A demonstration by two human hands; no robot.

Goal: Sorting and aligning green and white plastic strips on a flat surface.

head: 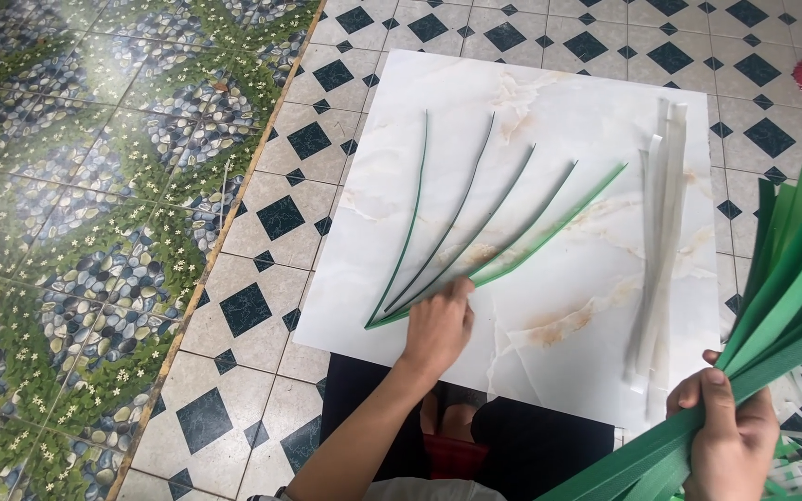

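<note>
Left hand (pixel 438 327): palm down, fingers pressing the gathered lower ends of the fanned green strips (pixel 475 223), which spread up and away from it across the white marble-patterned slab (pixel 596 306). Right hand (pixel 726 431): closed around a thick bundle of green strips (pixel 791 278) that rises up and to its right. Whitish strips (pixel 661 232): loose pile on the slab, between the two hands and beyond them, touching neither. Patterned floor tiles (pixel 262 223): left of the left hand.

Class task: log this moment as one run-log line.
left hand: pressing fanned green strips | right hand: gripping green strip bundle | white strips: on marble tile
</note>
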